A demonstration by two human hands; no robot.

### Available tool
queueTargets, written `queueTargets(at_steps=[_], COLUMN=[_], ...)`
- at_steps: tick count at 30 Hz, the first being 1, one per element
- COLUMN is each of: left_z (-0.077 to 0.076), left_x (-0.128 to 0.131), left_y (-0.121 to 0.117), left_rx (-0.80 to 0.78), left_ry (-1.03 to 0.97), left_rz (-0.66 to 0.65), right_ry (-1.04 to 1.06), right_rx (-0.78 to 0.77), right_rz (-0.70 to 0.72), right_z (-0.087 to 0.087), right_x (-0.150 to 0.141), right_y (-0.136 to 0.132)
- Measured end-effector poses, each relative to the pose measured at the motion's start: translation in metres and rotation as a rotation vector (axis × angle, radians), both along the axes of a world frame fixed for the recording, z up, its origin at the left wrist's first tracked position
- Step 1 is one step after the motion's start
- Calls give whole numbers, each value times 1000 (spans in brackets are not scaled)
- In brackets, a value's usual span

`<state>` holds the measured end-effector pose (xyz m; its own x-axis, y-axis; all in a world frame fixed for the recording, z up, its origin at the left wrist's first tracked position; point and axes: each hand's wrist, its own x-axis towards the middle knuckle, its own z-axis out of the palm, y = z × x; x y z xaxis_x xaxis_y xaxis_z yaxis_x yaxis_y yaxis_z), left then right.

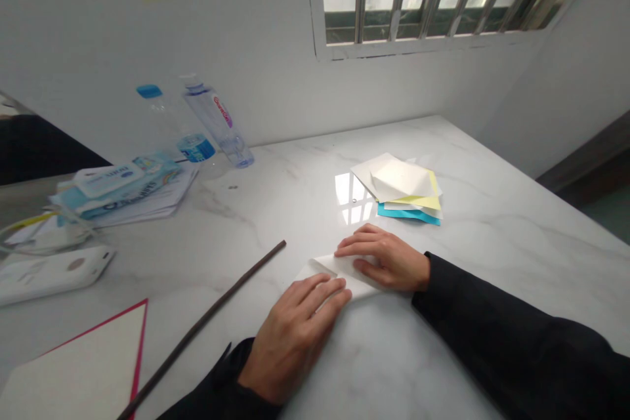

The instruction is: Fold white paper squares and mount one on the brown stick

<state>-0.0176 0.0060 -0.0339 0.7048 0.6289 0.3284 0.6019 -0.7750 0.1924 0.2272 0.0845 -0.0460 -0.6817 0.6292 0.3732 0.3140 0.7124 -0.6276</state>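
Left hand: the left hand (291, 338) lies flat and open, fingers together, pressing on the folded white paper (319, 267) and holding nothing between finger and thumb.

Right hand: the right hand (388, 259) is also spread low, fingertips resting on the paper's upper edge; no pinch that I can see.

Paper: a pointed, layered fold sits between both hands, near the counter's edge at 6 o'clock, mostly covered by them.

Handling: it looks light, thin and fairly stiff along its creases, yet soft enough to crumple, and likely to skate on polished stone. Flat palm pressure seems safest; the exposed tip looks like the easiest hold.

Counter: white marble (497, 223), glossy and grey-veined.

Nearby: at 1 o'clock, a loose paper stack (396, 187) with yellow and blue sheets; at 9 o'clock, a slender dark rod (207, 321) — long and straight; at 11 o'clock, two clear plastic water bottles (216, 121).
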Motion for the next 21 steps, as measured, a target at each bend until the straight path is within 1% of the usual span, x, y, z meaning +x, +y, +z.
queueTargets(at_steps=[3,8,11,13,15,18,21], left_z=[1,2,2,3,4,5,7], left_x=[-2,-4,-3,1,7,17,23], left_y=[4,7,6,1,-7,-22,-35], left_rx=[-17,-123,-116,-97,-83,-76,-90], left_ry=[6,47,45,40,42,52,54], left_rz=[27,48,54,98,166,271,333], right_ry=[-13,-10,-7,-26,-84,-193,-246], right_rx=[12,12,72,104,72,-3,-25], right_rz=[0,9,-77,-163,-195,-131,-74], right_z=[-1,-2,4,11,18,22,19], right_x=[0,0,1,2,3,3,2], right_y=[1,2,-2,-8,-17,-32,-44])
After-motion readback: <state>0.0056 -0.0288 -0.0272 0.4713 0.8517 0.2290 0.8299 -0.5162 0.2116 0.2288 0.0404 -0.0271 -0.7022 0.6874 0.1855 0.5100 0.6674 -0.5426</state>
